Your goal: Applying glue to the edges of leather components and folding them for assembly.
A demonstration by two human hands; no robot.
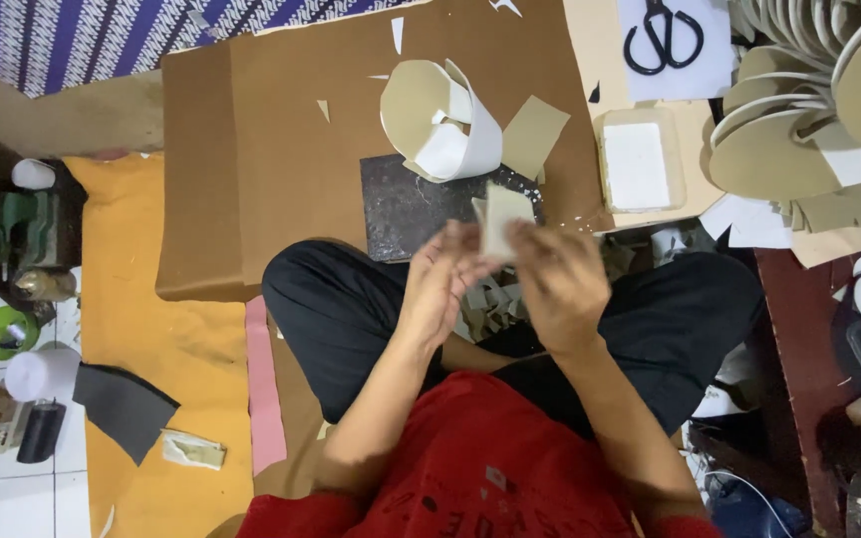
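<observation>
Both hands meet over my crossed legs, blurred by motion. My right hand (pixel 562 284) pinches a small pale beige piece of sheet material (pixel 503 216) that sticks up between the fingers. My left hand (pixel 440 284) touches the same piece from the left side, fingers curled. Below the hands lies a heap of beige offcuts (pixel 490 304) in my lap. Just beyond the hands sits a dark square cutting slab (pixel 406 204) on brown cardboard (pixel 281 139).
A curled strip of beige and white sheet (pixel 442 120) stands behind the slab. Black scissors (pixel 662 38) lie on white paper at the back right, beside a clear tub (pixel 638 164). Stacked sole-shaped pieces (pixel 799 120) fill the right. Bottles and a dark sheet (pixel 124 403) lie at left.
</observation>
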